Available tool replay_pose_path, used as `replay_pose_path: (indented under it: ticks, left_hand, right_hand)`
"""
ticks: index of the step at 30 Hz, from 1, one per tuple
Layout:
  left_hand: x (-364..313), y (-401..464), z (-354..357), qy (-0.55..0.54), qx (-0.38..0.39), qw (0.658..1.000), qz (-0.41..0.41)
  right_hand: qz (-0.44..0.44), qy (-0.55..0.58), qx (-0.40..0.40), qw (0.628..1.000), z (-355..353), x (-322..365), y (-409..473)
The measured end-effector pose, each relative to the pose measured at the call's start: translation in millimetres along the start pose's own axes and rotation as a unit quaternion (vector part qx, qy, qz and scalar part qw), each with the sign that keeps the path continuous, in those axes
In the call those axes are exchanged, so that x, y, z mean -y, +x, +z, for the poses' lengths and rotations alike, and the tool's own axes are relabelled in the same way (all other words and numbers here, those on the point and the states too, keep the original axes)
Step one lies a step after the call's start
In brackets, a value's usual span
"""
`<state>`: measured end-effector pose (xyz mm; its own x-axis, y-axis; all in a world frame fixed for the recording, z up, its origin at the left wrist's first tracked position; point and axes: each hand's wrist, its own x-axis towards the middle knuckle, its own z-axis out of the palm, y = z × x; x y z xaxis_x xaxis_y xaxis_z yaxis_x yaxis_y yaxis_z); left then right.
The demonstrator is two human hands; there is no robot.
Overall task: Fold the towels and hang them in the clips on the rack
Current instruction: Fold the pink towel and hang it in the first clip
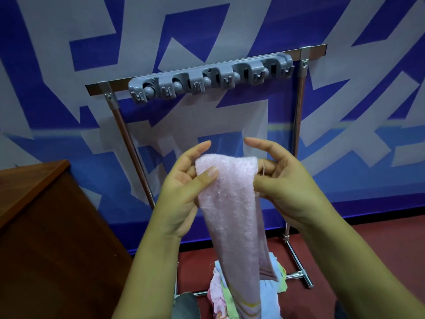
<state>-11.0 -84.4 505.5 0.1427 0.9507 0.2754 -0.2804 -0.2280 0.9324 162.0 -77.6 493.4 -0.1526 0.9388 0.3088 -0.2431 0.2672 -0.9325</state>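
A pink towel (232, 203), folded into a long narrow strip, hangs down from my two hands in the middle of the view. My left hand (181, 194) pinches its top left corner between thumb and fingers. My right hand (282, 183) grips the top right edge. Above and behind them stands a metal rack (299, 125) with a grey strip of clips (207, 80) on its top bar; every clip I can see holds nothing. The towel's top edge is well below the clips.
A pile of coloured towels (273, 288) lies on the red floor (345, 249) at the rack's base, behind the hanging towel. A brown wooden cabinet (46, 226) stands at the left. A blue and white patterned wall (230, 31) is close behind the rack.
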Motion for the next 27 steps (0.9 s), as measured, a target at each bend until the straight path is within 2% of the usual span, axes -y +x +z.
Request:
replay_pose_path:
  ticks: [11,14,18,22,27]
  left_hand:
    - [0,6,8,-0.033,-0.01,0.999,0.003]
    - [-3,8,9,-0.024,-0.015,1.0,0.001]
    - [-6,9,8,-0.018,-0.017,1.0,-0.006]
    - [-8,11,5,-0.018,-0.017,1.0,-0.018]
    - [-11,13,-6,-0.008,-0.02,0.999,-0.038]
  right_hand:
    - [-0.035,-0.005,-0.065,0.997,1,1,-2]
    - [-0.043,-0.005,-0.051,0.998,-3,-4,-8]
    - [-0.013,0.066,-0.023,0.997,-5,-7,-12]
    - [-0.04,0.018,-0.016,0.999,-1,-5,-9]
    - [-0.041,0.001,-0.062,0.997,10,-1,4]
